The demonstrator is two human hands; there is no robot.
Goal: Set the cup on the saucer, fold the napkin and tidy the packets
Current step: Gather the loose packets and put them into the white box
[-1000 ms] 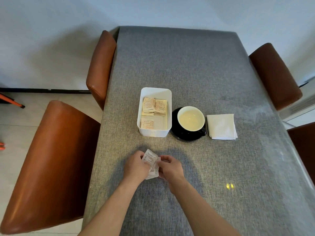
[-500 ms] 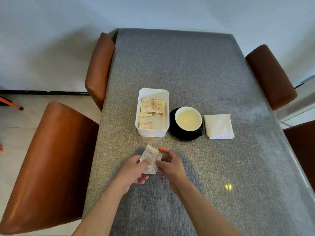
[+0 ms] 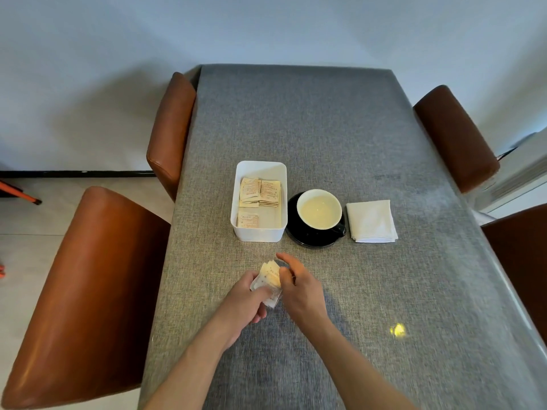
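A small stack of beige packets [image 3: 270, 276] sits between both hands, just above the grey table. My left hand [image 3: 247, 303] grips the stack from below and the left. My right hand [image 3: 299, 288] touches its right side, with the index finger stretched out over the top. A white tray [image 3: 282, 196] behind the hands holds several more packets [image 3: 260, 192]. The white cup [image 3: 319, 209] stands on the black saucer [image 3: 296, 232] to the tray's right. A folded white napkin [image 3: 371, 221] lies to the right of the saucer.
The grey table [image 3: 325, 128] runs away from me. Brown leather chairs stand at the near left [image 3: 85, 291], far left [image 3: 170, 134], far right [image 3: 453, 134] and near right [image 3: 518, 261]. A bright light spot [image 3: 397, 330] shows on the table.
Both hands have lifted the packet stack off the table and gathered it upright. My right index finger has stretched out over the stack's top.
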